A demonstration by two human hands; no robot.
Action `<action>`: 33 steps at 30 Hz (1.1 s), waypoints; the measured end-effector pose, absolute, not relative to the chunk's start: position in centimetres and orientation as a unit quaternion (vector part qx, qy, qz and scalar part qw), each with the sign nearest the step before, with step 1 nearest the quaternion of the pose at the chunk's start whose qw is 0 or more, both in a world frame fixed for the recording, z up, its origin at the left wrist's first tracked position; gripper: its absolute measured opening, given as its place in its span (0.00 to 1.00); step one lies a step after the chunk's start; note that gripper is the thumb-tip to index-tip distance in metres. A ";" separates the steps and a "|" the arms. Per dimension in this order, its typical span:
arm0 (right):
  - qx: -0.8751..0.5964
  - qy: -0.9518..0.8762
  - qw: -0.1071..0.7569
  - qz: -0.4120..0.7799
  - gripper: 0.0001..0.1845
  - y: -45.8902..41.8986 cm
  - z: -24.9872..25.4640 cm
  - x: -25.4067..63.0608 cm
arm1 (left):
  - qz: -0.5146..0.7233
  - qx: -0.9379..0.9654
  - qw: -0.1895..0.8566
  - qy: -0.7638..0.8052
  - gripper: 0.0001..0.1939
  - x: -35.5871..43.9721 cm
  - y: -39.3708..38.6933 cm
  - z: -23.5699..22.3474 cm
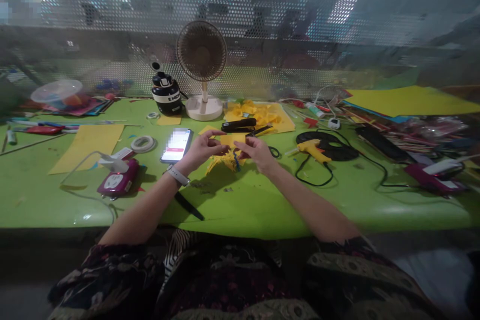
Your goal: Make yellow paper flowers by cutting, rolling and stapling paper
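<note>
Two bare hands, both mine, are close together over the green table. My right hand pinches a small yellow paper between us; my left hand is narrow at its left edge, though I cannot tell whether it grips. Just below are yellow scraps and a blue piece. Farther out, the phone lies left, the stapler far, the glue gun right.
</note>
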State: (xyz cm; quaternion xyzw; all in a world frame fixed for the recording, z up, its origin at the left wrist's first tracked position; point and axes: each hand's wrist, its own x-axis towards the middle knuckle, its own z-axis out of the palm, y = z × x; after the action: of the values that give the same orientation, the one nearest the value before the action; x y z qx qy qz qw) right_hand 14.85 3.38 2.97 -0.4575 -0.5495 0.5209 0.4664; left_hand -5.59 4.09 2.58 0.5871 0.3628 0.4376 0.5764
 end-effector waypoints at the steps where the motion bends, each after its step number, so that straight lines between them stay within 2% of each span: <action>1: -0.456 -0.540 0.461 0.537 0.25 3.5 2.8 14.8 | 0.434 0.592 0.574 0.363 0.30 -5.6 4.1 2.5; 15: -0.430 -0.578 0.395 0.570 0.15 4.6 3.3 16.2 | 0.440 0.579 0.575 0.375 0.31 -6.4 5.0 2.3; 22: -0.423 -0.576 0.373 0.591 0.14 4.0 3.2 15.8 | 0.391 0.586 0.584 0.403 0.38 -6.3 4.6 2.9; 33: -0.441 -0.547 0.396 0.591 0.09 4.3 3.3 15.8 | 0.385 0.583 0.586 0.411 0.37 -7.8 5.5 3.2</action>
State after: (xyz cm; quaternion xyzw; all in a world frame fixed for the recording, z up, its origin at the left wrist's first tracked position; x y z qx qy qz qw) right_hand 15.83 4.33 3.31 -0.4406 -0.5471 0.5911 0.3965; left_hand -7.76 5.50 3.21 0.5826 0.4112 0.3855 0.5856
